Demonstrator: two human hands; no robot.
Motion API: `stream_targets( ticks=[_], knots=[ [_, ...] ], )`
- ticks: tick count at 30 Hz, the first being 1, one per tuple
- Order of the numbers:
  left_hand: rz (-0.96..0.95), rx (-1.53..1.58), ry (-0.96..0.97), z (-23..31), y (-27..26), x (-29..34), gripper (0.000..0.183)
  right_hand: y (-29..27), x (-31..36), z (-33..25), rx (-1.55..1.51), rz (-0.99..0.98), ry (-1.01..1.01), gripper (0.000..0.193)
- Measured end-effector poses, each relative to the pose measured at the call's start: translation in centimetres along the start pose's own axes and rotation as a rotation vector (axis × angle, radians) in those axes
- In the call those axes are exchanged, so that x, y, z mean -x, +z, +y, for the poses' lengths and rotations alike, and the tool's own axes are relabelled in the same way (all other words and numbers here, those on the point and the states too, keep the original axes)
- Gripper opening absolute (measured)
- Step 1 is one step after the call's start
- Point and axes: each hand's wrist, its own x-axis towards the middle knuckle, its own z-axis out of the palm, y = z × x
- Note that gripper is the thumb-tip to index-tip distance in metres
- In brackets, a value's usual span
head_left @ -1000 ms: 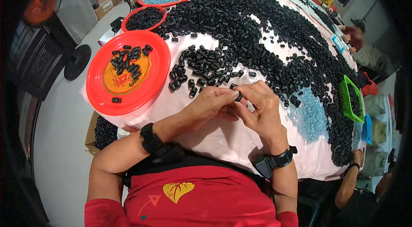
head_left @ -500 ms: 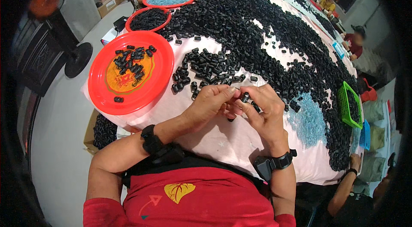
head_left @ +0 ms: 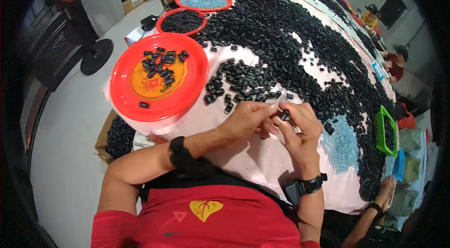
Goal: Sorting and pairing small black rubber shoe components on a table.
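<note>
Between the thumb and fingers of my right hand (head_left: 302,128) is a small black cylindrical part (head_left: 284,115), tilted, with a shiny end. My left hand (head_left: 244,120) is closed in a pinch right beside that part; whatever its fingertips hold is too small to make out. A dark bit shows under the left fingers, mostly hidden. Both hands are just above the pink cloth (head_left: 239,159), close to a loose group of similar black parts (head_left: 243,79). To the left, a red plate (head_left: 124,77) with a yellow centre carries several black parts.
A large heap of black parts (head_left: 281,28) spreads across the table. Light-blue small pieces (head_left: 340,145) lie at right, near a green basket (head_left: 385,131). Red bowls (head_left: 205,0) stand at the far left. Co-workers sit around the table; one forearm (head_left: 363,222) reaches in at lower right.
The whole scene has shifted in view as my head moved, mostly rightward on the left side. My hands stay together at the black part; a second black piece by my right fingers no longer shows.
</note>
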Motion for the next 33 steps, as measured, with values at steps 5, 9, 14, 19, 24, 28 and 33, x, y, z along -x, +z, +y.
stream_targets(
  ticks=[5,9,14,19,24,28,33],
  knots=[
    [-0.02,-0.019,0.014,0.1,-0.2,-0.1,0.031,-0.3,-0.3,-0.2,0.038,0.013,-0.034,0.033],
    [-0.009,-0.101,0.044,0.6,0.4,0.2,0.034,-0.3,-0.1,0.0,0.024,0.015,-0.028,0.034],
    [-0.054,-0.238,0.119,0.2,0.7,0.4,0.036,-0.3,-0.1,0.2,-0.032,-0.054,-0.025,0.041],
    [0.022,-0.222,0.045,1.9,0.9,1.1,0.034,-0.3,-0.4,0.4,-0.045,-0.009,0.012,0.044],
    [0.529,0.203,0.388,5.8,-1.6,0.0,0.036,-1.9,0.3,1.8,-0.002,0.273,0.398,0.028],
    [0.63,0.512,0.488,8.7,-8.9,0.5,0.047,-2.9,0.4,3.3,0.174,0.251,0.395,0.017],
    [0.569,0.577,0.453,9.6,-9.3,0.9,0.043,-2.6,0.8,3.9,0.237,-0.02,0.21,0.017]
  ],
)
